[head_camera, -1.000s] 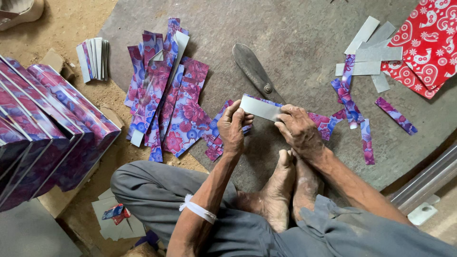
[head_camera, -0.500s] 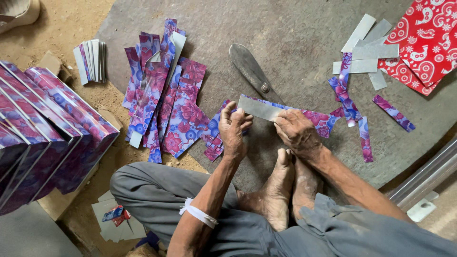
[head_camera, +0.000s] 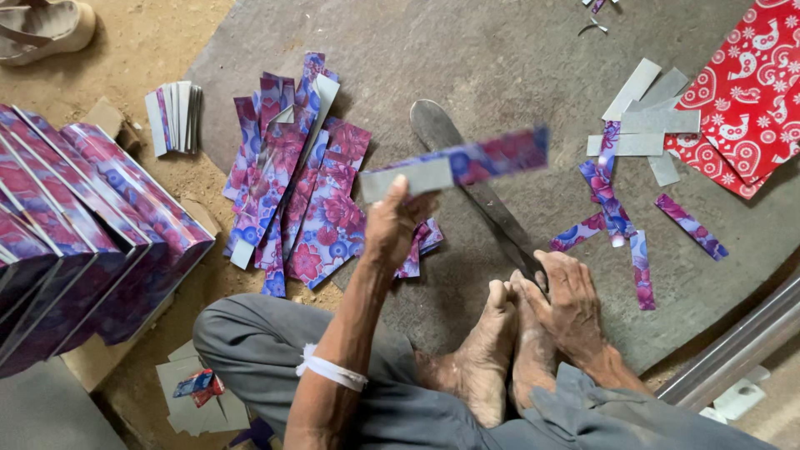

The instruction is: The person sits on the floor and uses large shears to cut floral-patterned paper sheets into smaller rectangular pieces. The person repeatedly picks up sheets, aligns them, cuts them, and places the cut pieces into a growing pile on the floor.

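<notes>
We see the left hand (head_camera: pixel 392 229) raised above the floor, its grip pinching one end of a long, narrow card strip printed with purple and pink flowers (head_camera: pixel 458 167), grey at the held end; the strip is blurred and stretches out to the right, level above the dark metal blade (head_camera: pixel 475 196). Our right hand (head_camera: pixel 571 304) rests low beside the bare feet (head_camera: pixel 500 350), fingers curled over the near end of that blade; the grip looks pressed down on it, though we cannot tell how tightly. The blade lies on the grey stone slab (head_camera: pixel 500 58). To the left of the lifted strip lies a loose heap of matching floral strips (head_camera: pixel 292 183), and further left a row of floral covered boxes (head_camera: pixel 75 225). At the right, grey card offcuts (head_camera: pixel 646 121) sit against a red patterned sheet (head_camera: pixel 746 92).
</notes>
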A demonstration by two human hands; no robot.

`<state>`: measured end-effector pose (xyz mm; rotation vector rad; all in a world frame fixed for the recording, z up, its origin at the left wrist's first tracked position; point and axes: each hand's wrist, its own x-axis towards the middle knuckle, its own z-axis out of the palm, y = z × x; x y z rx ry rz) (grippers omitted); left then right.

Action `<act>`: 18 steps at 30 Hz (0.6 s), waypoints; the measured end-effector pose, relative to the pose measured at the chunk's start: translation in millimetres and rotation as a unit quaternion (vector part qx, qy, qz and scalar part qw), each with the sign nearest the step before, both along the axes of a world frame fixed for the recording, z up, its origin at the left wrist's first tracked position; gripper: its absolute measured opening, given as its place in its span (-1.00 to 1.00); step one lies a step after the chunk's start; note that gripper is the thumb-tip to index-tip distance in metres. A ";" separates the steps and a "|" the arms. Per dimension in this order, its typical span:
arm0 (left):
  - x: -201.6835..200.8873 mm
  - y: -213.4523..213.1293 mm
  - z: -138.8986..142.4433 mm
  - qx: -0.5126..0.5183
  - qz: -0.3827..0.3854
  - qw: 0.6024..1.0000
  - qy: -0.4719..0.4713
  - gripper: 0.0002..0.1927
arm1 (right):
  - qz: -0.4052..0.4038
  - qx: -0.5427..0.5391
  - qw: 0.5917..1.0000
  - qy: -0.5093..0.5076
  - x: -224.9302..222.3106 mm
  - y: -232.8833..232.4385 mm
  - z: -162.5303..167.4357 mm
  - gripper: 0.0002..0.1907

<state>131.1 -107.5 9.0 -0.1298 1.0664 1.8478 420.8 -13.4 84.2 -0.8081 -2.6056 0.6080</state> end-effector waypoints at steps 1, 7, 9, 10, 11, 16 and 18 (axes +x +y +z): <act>-8.0 -0.8 -0.3 0.012 0.023 1.000 -0.007 -0.53 | -0.020 -0.028 0.999 -0.036 7.0 -2.2 -0.5 -0.39; -33.4 29.2 -17.2 0.081 0.104 0.991 -0.014 -0.56 | -0.086 -0.149 0.969 -0.176 10.2 6.2 -19.4 -0.44; -37.4 35.5 -22.3 0.079 0.124 0.989 -0.011 -0.58 | -0.088 -0.191 0.956 -0.206 14.8 16.2 -21.4 -0.46; -40.6 37.4 -24.6 0.085 0.126 0.988 -0.007 -0.58 | -0.085 -0.201 0.952 -0.215 19.2 21.5 -21.1 -0.47; -45.0 39.4 -26.9 0.090 0.128 0.988 -0.003 -0.58 | -0.083 -0.212 0.947 -0.226 27.8 27.3 -18.7 -0.49; -62.3 53.8 -46.2 0.089 0.134 0.987 -0.003 -0.61 | -0.119 -0.686 0.661 -0.279 105.9 63.7 1.9 -0.61; -60.9 59.2 -56.1 0.077 0.157 0.984 -0.016 -0.64 | -0.132 -0.724 0.618 -0.275 132.0 53.4 -3.3 -0.64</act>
